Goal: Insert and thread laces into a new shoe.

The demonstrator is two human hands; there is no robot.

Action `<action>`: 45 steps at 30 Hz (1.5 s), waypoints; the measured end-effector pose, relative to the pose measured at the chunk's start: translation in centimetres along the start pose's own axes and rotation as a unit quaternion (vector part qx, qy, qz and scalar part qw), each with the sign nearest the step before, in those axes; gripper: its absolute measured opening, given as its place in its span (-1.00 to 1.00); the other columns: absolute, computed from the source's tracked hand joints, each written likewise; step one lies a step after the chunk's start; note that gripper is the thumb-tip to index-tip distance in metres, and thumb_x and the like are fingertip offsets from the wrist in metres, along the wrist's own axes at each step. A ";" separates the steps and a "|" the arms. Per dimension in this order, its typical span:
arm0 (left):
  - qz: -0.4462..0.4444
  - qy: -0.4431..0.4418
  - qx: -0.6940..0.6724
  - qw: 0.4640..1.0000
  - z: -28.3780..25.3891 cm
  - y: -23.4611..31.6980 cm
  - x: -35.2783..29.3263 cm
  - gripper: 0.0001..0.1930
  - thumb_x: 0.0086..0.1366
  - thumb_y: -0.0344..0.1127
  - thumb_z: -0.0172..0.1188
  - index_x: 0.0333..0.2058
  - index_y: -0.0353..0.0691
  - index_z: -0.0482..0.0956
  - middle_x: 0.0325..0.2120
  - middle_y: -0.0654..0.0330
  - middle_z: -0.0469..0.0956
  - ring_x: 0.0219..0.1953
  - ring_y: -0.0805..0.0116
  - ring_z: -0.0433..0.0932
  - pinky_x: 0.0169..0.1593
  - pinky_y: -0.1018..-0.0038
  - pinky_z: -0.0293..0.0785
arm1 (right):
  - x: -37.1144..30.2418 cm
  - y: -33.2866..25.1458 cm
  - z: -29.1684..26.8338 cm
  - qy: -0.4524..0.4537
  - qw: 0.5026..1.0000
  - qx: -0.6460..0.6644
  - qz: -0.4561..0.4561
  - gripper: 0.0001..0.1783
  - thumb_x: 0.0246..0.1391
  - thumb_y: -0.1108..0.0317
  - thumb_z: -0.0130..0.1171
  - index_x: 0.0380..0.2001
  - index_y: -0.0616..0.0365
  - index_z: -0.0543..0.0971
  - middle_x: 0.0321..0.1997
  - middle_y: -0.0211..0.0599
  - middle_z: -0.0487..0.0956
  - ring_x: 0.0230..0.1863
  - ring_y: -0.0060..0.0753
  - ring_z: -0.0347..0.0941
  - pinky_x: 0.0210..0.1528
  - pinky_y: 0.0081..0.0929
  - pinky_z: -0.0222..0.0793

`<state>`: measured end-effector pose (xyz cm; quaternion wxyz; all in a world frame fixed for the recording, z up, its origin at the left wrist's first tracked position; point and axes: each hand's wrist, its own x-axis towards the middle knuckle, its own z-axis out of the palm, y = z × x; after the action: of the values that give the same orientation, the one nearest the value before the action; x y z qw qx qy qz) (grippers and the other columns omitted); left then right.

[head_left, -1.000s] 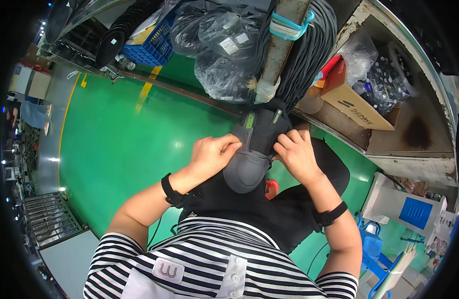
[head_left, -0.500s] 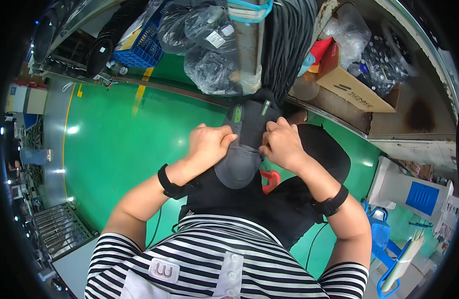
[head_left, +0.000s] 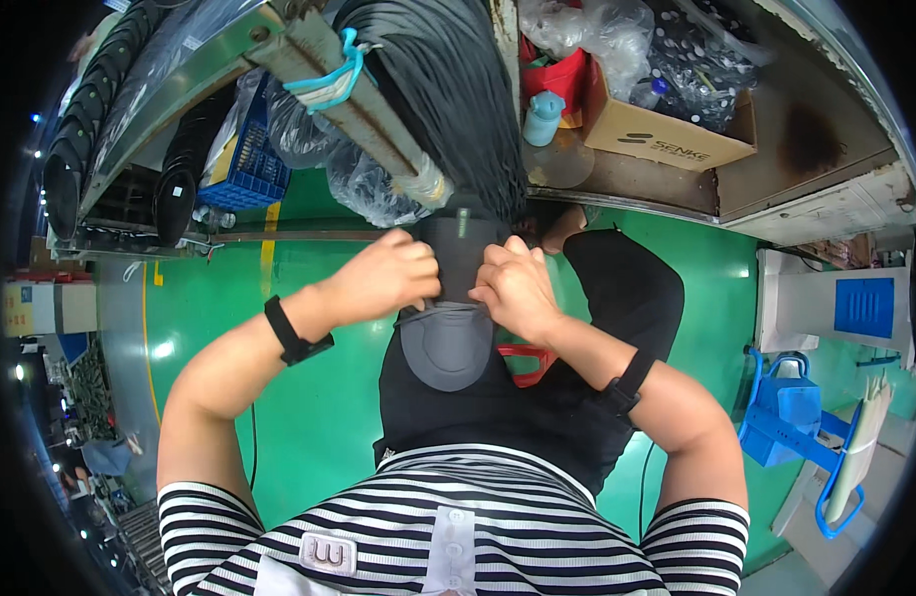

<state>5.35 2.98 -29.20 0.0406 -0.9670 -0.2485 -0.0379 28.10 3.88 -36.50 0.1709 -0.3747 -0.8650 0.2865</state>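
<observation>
A dark grey padded fabric piece (head_left: 446, 350) with a rounded near end lies over my lap, its far part reaching under a hanging bundle of dark cords (head_left: 448, 99). A small green-and-white label shows on its far part. My left hand (head_left: 393, 270) is closed at the left edge of the piece, fingers bent inward. On the opposite edge, my right hand (head_left: 516, 290) pinches the fabric between thumb and fingers. A thin raised fold or cord crosses the piece between both hands. The fingertips partly hide what they grip.
A rusty metal post (head_left: 364, 109) with a light-blue tie stands just beyond my hands. At the right, a shelf holds a cardboard box (head_left: 667, 129) of bagged parts and a light-blue bottle (head_left: 544, 117). A blue crate (head_left: 247, 164) sits far left; a red stool (head_left: 526, 366) shows by my leg.
My view has shifted, and the post now slants at upper left. Both hands remain on the grey piece; my left hand has turned more over its edge, and a cord-like fold stands out more.
</observation>
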 end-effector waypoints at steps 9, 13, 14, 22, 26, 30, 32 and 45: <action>-0.152 -0.227 -0.240 0.931 0.4 -1.8 1.6 -0.77 -0.01 -0.07 0.35 -0.62 -0.08 0.66 -0.55 0.37 0.38 -0.27 0.33 0.39 -0.15 0.32 0.22 | 1.8 -0.1 -1.3 -0.123 0.988 -0.093 0.030 -0.89 -0.11 0.26 0.32 -0.54 0.03 0.67 -0.37 -0.45 0.46 -0.10 -0.30 0.29 -0.20 -0.21 0.24; -0.280 -0.178 -0.221 0.917 1.3 0.1 1.5 -0.86 0.09 -0.19 0.31 -0.55 -0.07 0.66 -0.53 0.35 0.38 -0.26 0.33 0.38 -0.15 0.35 0.20 | 2.5 0.4 -0.9 -0.174 0.977 -0.086 0.086 -0.89 -0.11 0.28 0.31 -0.48 0.03 0.68 -0.34 -0.42 0.49 -0.09 -0.30 0.31 -0.16 -0.22 0.24; -0.283 -0.176 -0.220 0.917 1.6 0.4 1.6 -0.86 0.09 -0.19 0.31 -0.55 -0.07 0.66 -0.53 0.35 0.38 -0.26 0.33 0.38 -0.15 0.35 0.20 | 1.2 0.9 -0.9 -0.097 0.994 -0.011 0.056 -0.90 -0.10 0.32 0.29 -0.46 0.04 0.68 -0.32 -0.40 0.50 -0.10 -0.30 0.32 -0.15 -0.23 0.24; -0.384 0.247 -0.400 0.795 -0.6 5.4 0.0 -0.93 0.15 -0.38 0.26 -0.46 -0.24 0.60 -0.53 0.26 0.37 -0.35 0.37 0.33 -0.23 0.44 0.27 | -1.5 -7.5 -2.9 0.143 0.912 0.379 -0.058 -0.90 0.07 0.40 0.20 -0.45 0.20 0.56 -0.32 -0.29 0.43 -0.21 -0.35 0.32 -0.14 -0.48 0.29; -0.444 0.289 -0.600 0.599 0.5 7.0 0.1 -0.78 0.26 -0.44 0.18 -0.11 -0.27 0.57 -0.37 0.29 0.52 -0.27 0.48 0.45 -0.20 0.53 0.40 | -0.6 -5.6 -1.5 -0.079 0.837 0.541 0.006 -0.87 0.19 0.47 0.05 -0.41 0.26 0.55 -0.22 -0.23 0.47 -0.33 -0.48 0.38 -0.23 -0.55 0.29; -0.421 0.238 -0.719 0.499 -0.7 12.7 0.5 -0.40 0.34 -0.49 0.01 0.33 -0.19 0.08 -0.28 0.18 0.56 -0.32 0.47 0.56 -0.22 0.54 0.49 | -2.6 -6.3 -2.2 0.059 0.718 0.693 0.034 -0.84 0.26 0.45 0.03 -0.29 0.32 0.56 -0.24 -0.30 0.54 -0.42 -0.59 0.39 -0.34 -0.64 0.27; -0.413 0.161 -0.607 0.659 1.4 11.5 1.0 -0.59 0.39 -0.43 -0.03 0.20 -0.23 0.28 -0.37 0.21 0.55 -0.40 0.46 0.58 -0.32 0.54 0.51 | -3.2 -6.3 -2.7 -0.005 0.751 0.644 0.144 -0.75 0.26 0.42 0.04 -0.09 0.36 0.52 -0.17 -0.16 0.55 -0.37 -0.47 0.51 -0.36 -0.62 0.39; -0.696 0.451 -0.223 0.512 -0.3 -1.6 -32.8 -0.87 0.36 -0.32 0.05 -0.26 -0.17 0.56 -0.54 0.39 0.51 -0.54 0.54 0.45 -0.41 0.58 0.40 | -18.6 16.1 -13.7 0.406 0.727 0.474 0.287 -0.71 0.19 0.41 0.10 -0.03 0.26 0.48 -0.16 -0.22 0.59 -0.50 -0.69 0.39 -0.55 -0.87 0.26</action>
<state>-24.09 -11.36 -31.89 -0.1090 -0.3145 -0.7735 -0.5393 56.27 3.95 -37.38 0.5706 -0.5556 -0.3164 0.5155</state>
